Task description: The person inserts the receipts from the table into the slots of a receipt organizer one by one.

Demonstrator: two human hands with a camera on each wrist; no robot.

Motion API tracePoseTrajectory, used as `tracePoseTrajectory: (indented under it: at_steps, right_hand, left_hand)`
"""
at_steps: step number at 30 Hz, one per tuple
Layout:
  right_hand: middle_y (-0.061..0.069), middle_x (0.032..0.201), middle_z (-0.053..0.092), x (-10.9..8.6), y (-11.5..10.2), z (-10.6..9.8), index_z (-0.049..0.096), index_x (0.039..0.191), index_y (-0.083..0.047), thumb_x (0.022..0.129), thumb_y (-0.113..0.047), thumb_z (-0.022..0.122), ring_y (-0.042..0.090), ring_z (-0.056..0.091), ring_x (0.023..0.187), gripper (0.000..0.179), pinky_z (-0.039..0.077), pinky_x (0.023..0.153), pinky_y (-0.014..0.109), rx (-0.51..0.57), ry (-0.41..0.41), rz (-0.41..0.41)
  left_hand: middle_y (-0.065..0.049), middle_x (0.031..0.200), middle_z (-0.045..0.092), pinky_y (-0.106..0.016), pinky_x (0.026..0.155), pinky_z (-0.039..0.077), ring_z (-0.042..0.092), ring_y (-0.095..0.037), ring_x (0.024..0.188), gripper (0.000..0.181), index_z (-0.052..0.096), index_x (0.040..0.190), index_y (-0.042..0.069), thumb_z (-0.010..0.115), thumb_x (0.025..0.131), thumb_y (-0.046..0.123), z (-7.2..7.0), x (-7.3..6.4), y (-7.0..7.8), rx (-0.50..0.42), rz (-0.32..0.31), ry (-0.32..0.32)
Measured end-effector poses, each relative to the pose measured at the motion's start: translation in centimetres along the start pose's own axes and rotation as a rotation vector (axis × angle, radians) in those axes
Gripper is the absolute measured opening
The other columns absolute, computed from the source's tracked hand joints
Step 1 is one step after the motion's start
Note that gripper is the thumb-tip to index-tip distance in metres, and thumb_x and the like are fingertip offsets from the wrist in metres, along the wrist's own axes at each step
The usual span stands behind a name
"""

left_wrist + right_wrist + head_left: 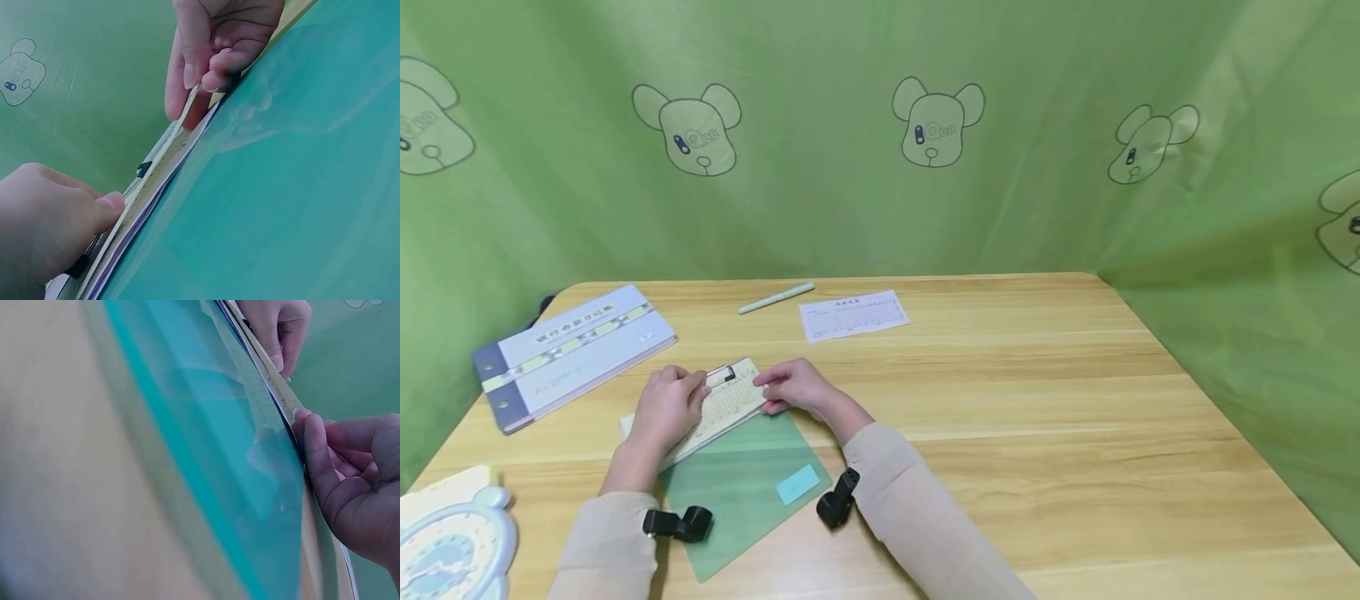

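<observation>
A stack of cream printed papers [730, 405] with a grid lies slantwise over the upper part of a translucent green folder [741, 500]. On the papers runs a thin strip with a black end piece [730, 372]. My left hand [668, 408] grips the stack beside this strip, its thumb at the near edge in the left wrist view. At the right corner my right hand [797, 387] pinches the upper sheets between thumb and fingers. White and purplish layers show under the top sheet [156, 147]. Some left fingers are hidden behind the papers.
A bound account book [580, 354] lies at the left. Behind the hands are a pale green pen [777, 298] and a printed slip [854, 316]. A blue sticky note [798, 484] is on the folder. A toy clock [452, 550] occupies the near left corner; a green curtain [820, 208] surrounds the table.
</observation>
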State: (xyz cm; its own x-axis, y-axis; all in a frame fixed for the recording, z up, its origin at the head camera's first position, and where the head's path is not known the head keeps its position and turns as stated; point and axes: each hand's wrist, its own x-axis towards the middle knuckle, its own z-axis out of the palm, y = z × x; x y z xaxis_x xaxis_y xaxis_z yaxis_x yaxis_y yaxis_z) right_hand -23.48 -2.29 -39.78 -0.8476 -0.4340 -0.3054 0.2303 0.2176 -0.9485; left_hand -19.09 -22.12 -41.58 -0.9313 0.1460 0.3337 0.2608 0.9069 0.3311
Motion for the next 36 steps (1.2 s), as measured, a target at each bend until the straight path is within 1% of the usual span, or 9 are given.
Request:
tracePoseTrajectory:
  at_steps: [4, 8, 17, 23, 25, 28, 30, 32, 36]
  right_hand:
    - [0.011, 0.076, 0.061, -0.4, 0.4, -0.7, 0.06, 0.102, 0.003, 0.079, 0.006, 0.055, 0.016, 0.057, 0.055, 0.024, 0.05, 0.057, 0.027, -0.003, -0.004, -0.037]
    - [0.012, 0.078, 0.061, -0.7, 0.4, -1.6, 0.058, 0.104, 0.004, 0.078, 0.003, 0.058, 0.018, 0.057, 0.058, 0.026, 0.05, 0.057, 0.028, -0.007, -0.011, -0.051]
    - [0.017, 0.087, 0.06, -1.4, -0.3, -5.1, 0.055, 0.108, 0.005, 0.08, -0.003, 0.058, 0.023, 0.059, 0.065, 0.029, 0.05, 0.059, 0.03, -0.106, 0.006, -0.1]
    - [0.02, 0.092, 0.059, -1.6, -0.6, -8.2, 0.053, 0.111, 0.005, 0.08, -0.003, 0.058, 0.027, 0.058, 0.074, 0.032, 0.049, 0.064, 0.033, -0.135, 0.092, -0.114]
    - [0.021, 0.096, 0.057, -2.1, -1.1, -9.1, 0.051, 0.113, 0.006, 0.081, -0.002, 0.057, 0.032, 0.056, 0.081, 0.033, 0.047, 0.07, 0.036, -0.138, 0.123, -0.114]
    - [0.02, 0.099, 0.056, -2.1, -1.2, -10.9, 0.05, 0.114, 0.006, 0.081, -0.001, 0.056, 0.034, 0.054, 0.088, 0.034, 0.046, 0.074, 0.038, -0.141, 0.174, -0.134]
    - [0.02, 0.101, 0.055, -1.9, -1.2, -12.1, 0.049, 0.114, 0.007, 0.081, 0.0, 0.055, 0.035, 0.052, 0.092, 0.035, 0.044, 0.076, 0.039, -0.148, 0.216, -0.148]
    - [0.018, 0.102, 0.055, -1.0, -0.7, -13.5, 0.05, 0.114, 0.006, 0.081, -0.002, 0.056, 0.032, 0.052, 0.092, 0.035, 0.045, 0.076, 0.038, -0.163, 0.267, -0.163]
    - [0.018, 0.109, 0.052, 0.0, -0.6, -15.4, 0.048, 0.116, 0.006, 0.08, -0.004, 0.057, 0.029, 0.05, 0.096, 0.038, 0.042, 0.08, 0.037, -0.225, 0.364, -0.185]
  left_hand:
    - [-0.024, 0.091, 0.051, -0.046, 0.077, 0.034, 0.044, -0.037, 0.084, 0.029, 0.058, 0.105, -0.005, 0.055, 0.082, 0.013, 0.0, 0.0, 0.0, -0.002, -0.005, -0.002]
    - [-0.024, 0.09, 0.051, -0.046, 0.076, 0.034, 0.045, -0.036, 0.083, 0.028, 0.058, 0.103, -0.005, 0.056, 0.082, 0.012, 0.0, 0.0, -0.2, -0.004, -0.01, 0.02]
    - [-0.024, 0.089, 0.051, -0.046, 0.075, 0.034, 0.045, -0.037, 0.083, 0.029, 0.058, 0.103, -0.005, 0.056, 0.082, 0.013, -0.1, 0.0, -0.1, -0.025, -0.02, 0.024]
    - [-0.024, 0.09, 0.051, -0.047, 0.075, 0.034, 0.045, -0.038, 0.084, 0.029, 0.058, 0.104, -0.005, 0.056, 0.082, 0.014, -0.2, 0.0, 0.1, -0.038, -0.037, 0.014]
    - [-0.024, 0.091, 0.051, -0.048, 0.076, 0.034, 0.045, -0.038, 0.085, 0.03, 0.058, 0.105, -0.005, 0.056, 0.082, 0.014, -0.1, 0.0, 0.1, -0.041, -0.041, 0.012]
    - [-0.024, 0.091, 0.051, -0.048, 0.075, 0.034, 0.045, -0.038, 0.085, 0.03, 0.058, 0.105, -0.005, 0.055, 0.082, 0.014, 0.1, 0.0, 0.1, -0.05, -0.05, 0.013]
    - [-0.024, 0.091, 0.051, -0.047, 0.075, 0.034, 0.045, -0.038, 0.085, 0.03, 0.058, 0.105, -0.005, 0.055, 0.082, 0.014, 0.1, 0.0, 0.1, -0.056, -0.053, 0.015]
    - [-0.024, 0.09, 0.051, -0.047, 0.075, 0.034, 0.045, -0.037, 0.085, 0.03, 0.058, 0.105, -0.005, 0.055, 0.082, 0.014, 0.2, -0.1, 0.1, -0.064, -0.056, 0.016]
    - [-0.024, 0.09, 0.051, -0.048, 0.075, 0.034, 0.044, -0.037, 0.085, 0.031, 0.057, 0.106, -0.006, 0.055, 0.082, 0.014, 0.1, -0.1, 0.0, -0.075, -0.06, 0.022]
